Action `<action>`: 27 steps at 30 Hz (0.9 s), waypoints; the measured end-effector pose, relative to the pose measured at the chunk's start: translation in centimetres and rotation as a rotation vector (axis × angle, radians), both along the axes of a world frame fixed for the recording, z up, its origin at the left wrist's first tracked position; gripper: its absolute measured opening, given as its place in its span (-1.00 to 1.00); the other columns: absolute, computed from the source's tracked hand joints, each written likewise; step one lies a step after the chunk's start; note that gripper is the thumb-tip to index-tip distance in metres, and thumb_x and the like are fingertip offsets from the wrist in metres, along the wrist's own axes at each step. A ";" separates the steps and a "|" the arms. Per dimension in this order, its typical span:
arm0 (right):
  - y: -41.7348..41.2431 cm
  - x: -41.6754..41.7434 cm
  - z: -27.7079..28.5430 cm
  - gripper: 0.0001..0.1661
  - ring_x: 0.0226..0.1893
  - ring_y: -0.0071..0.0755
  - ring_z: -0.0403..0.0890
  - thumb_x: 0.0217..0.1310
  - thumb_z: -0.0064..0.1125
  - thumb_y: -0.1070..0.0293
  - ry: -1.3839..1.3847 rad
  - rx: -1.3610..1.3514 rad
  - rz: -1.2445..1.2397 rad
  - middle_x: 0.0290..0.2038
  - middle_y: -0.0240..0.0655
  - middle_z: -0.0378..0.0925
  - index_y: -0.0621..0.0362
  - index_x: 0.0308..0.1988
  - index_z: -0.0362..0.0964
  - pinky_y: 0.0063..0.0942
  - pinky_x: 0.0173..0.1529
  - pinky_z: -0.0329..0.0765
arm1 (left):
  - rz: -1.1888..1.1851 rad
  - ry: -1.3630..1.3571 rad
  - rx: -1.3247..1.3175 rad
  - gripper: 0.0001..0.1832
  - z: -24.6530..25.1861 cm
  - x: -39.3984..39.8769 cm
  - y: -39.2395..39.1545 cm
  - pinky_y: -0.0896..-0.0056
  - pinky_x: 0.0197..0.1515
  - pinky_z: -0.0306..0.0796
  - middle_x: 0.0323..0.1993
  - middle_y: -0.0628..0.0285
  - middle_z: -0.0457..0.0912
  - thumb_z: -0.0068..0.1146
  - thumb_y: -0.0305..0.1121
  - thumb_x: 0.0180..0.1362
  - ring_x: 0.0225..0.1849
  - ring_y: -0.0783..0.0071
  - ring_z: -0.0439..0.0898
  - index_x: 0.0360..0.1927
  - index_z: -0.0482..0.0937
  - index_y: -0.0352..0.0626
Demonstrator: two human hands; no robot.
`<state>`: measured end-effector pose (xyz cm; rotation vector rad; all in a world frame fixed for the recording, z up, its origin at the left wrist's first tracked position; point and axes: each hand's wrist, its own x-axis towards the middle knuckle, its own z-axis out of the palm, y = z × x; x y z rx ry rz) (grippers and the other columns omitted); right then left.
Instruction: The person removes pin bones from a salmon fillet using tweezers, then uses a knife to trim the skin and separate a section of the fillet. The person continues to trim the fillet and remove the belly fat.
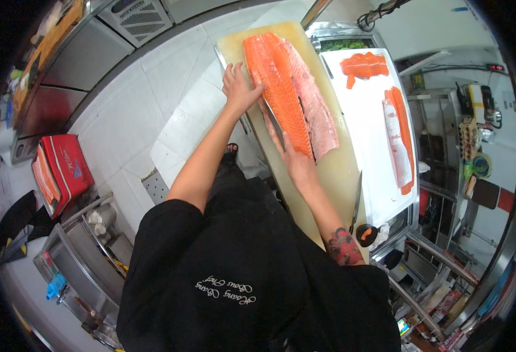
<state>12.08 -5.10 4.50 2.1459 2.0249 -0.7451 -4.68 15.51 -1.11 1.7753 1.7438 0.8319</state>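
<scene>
A large orange salmon fillet (pixel 275 83) lies lengthwise on a yellowish cutting board (pixel 337 189). Along its right side is a pale pink, silvery piece of salmon (pixel 317 105), with a dark line between the two. My left hand (pixel 240 90) is at the fillet's left edge, fingers spread, the thumb touching the flesh. At the near end, my right hand (pixel 299 163) rests against the fillet's lower left edge beside a thin strip of fish; whether it pinches anything is hidden. A long knife (pixel 357 200) lies on the board's right edge, right of my right forearm.
Right of the board, a white tray (pixel 363 132) holds orange salmon pieces (pixel 364 66) and a long silvery-skinned piece (pixel 396 141). Nearer me is a small dark bowl (pixel 366 235) with orange scraps, beside crumpled white cloth or paper (pixel 381 235). A metal post (pixel 315 15) rises beyond the board.
</scene>
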 end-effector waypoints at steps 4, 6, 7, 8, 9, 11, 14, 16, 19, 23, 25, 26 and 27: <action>-4.9 0.8 -1.3 -0.14 -0.36 0.19 0.69 0.33 -0.09 0.49 0.015 0.079 -0.006 -0.34 0.19 0.57 -0.15 0.54 -0.11 0.16 -0.20 0.58 | -0.027 0.086 -0.005 0.01 -1.5 0.9 0.4 -0.29 0.43 0.00 0.51 -0.22 -0.05 0.32 -0.19 0.03 0.48 -0.24 0.08 0.51 0.01 -0.15; -6.4 0.3 1.1 -0.18 -0.32 0.18 0.67 0.37 -0.11 0.48 -0.013 -0.069 -0.027 -0.33 0.21 0.54 -0.14 0.54 -0.09 0.13 -0.17 0.56 | -0.061 0.064 0.068 -0.06 -2.2 0.1 0.4 -0.28 0.44 -0.05 0.52 -0.20 -0.04 0.26 -0.29 0.03 0.49 -0.22 0.06 0.51 0.09 -0.03; -7.4 0.5 2.1 -0.21 -0.31 0.19 0.66 0.39 -0.11 0.47 0.056 -0.069 -0.064 -0.32 0.20 0.54 -0.13 0.53 -0.06 0.10 -0.15 0.56 | -0.085 0.045 0.099 -0.09 -2.4 -0.1 0.1 -0.28 0.44 -0.07 0.52 -0.19 -0.03 0.23 -0.34 0.04 0.50 -0.21 0.05 0.51 0.13 0.03; -8.2 1.1 3.0 -0.24 -0.31 0.20 0.65 0.41 -0.10 0.46 0.126 -0.068 -0.098 -0.32 0.20 0.54 -0.12 0.52 -0.03 0.06 -0.14 0.56 | -0.097 0.040 0.098 -0.14 -2.5 -0.4 -0.1 -0.28 0.44 -0.07 0.52 -0.18 -0.02 0.22 -0.35 0.06 0.50 -0.20 0.05 0.50 0.19 0.11; -8.9 1.8 3.9 -0.27 -0.30 0.20 0.64 0.43 -0.10 0.44 0.190 -0.069 -0.131 -0.31 0.19 0.54 -0.11 0.51 0.00 0.03 -0.12 0.55 | -0.107 0.030 0.095 -0.18 -2.7 -0.8 -0.3 -0.28 0.44 -0.07 0.53 -0.18 -0.02 0.20 -0.36 0.08 0.50 -0.20 0.06 0.48 0.24 0.19; -9.7 3.4 4.6 -0.33 -0.23 0.17 0.66 0.44 -0.04 0.42 0.340 0.071 -0.169 -0.19 0.13 0.59 -0.08 0.47 0.11 -0.06 -0.08 0.55 | -0.159 0.084 0.137 -0.26 -3.4 -2.4 -0.6 -0.26 0.44 -0.07 0.54 -0.17 0.01 0.19 -0.36 0.13 0.50 -0.18 0.07 0.44 0.35 0.32; -7.9 3.9 5.7 -0.39 -0.06 0.13 0.65 0.46 -0.01 0.39 0.491 0.038 -0.342 0.01 0.13 0.58 -0.02 0.44 0.20 -0.19 0.07 0.51 | -0.214 0.202 0.180 -0.38 -5.0 -3.9 -2.5 -0.19 0.45 -0.06 0.54 -0.16 0.04 0.19 -0.30 0.20 0.50 -0.15 0.09 0.37 0.46 0.40; -5.5 4.5 5.0 -0.39 0.04 0.10 0.65 0.46 -0.01 0.38 0.519 0.081 -0.355 0.08 0.14 0.56 0.00 0.43 0.21 -0.24 0.14 0.49 | -0.156 0.222 0.136 -0.43 -4.4 -3.6 -3.3 -0.15 0.45 -0.06 0.53 -0.16 0.05 0.21 -0.22 0.23 0.50 -0.14 0.10 0.35 0.50 0.35; -1.6 4.8 2.0 -0.38 0.04 0.06 0.66 0.45 0.00 0.38 0.493 0.307 -0.169 0.04 0.12 0.60 -0.01 0.44 0.19 -0.24 0.15 0.49 | -0.152 0.194 0.062 -0.42 -3.3 -3.5 -4.4 -0.12 0.45 -0.06 0.54 -0.18 0.04 0.18 -0.18 0.26 0.50 -0.12 0.10 0.39 0.45 0.19; 3.3 2.9 1.0 -0.36 -0.06 0.08 0.70 0.44 0.01 0.37 0.458 0.188 -0.168 -0.13 0.08 0.67 -0.07 0.45 0.18 -0.20 0.06 0.53 | -0.299 0.045 0.041 -0.27 -2.6 -4.1 -8.9 -0.22 0.48 -0.12 0.57 -0.10 -0.02 0.12 -0.10 0.31 0.56 -0.12 0.00 0.50 0.21 -0.06; 4.7 2.3 1.4 -0.36 -0.10 0.14 0.69 0.44 0.02 0.37 0.453 0.118 -0.169 -0.18 0.12 0.66 -0.09 0.44 0.18 -0.15 0.01 0.53 | -0.407 -0.019 -0.039 -0.20 -1.7 -3.2 -12.3 -0.28 0.51 -0.19 0.59 -0.04 -0.06 0.06 -0.07 0.35 0.59 -0.12 -0.09 0.55 0.07 -0.16; 5.2 2.2 1.3 -0.36 -0.11 0.18 0.68 0.43 0.02 0.37 0.450 0.147 -0.131 -0.18 0.15 0.64 -0.09 0.44 0.18 -0.11 -0.01 0.52 | -0.455 0.000 -0.074 -0.20 -1.4 -2.5 -13.7 -0.30 0.51 -0.23 0.60 -0.02 -0.08 0.02 -0.07 0.37 0.60 -0.12 -0.14 0.56 0.02 -0.17; 5.4 2.1 1.2 -0.36 -0.12 0.22 0.67 0.43 0.02 0.36 0.448 0.174 -0.096 -0.19 0.19 0.62 -0.09 0.44 0.19 -0.08 -0.03 0.52 | -0.505 0.021 -0.111 -0.19 -1.3 -1.8 -15.2 -0.32 0.52 -0.27 0.61 0.00 -0.10 -0.01 -0.06 0.38 0.61 -0.11 -0.19 0.56 -0.02 -0.19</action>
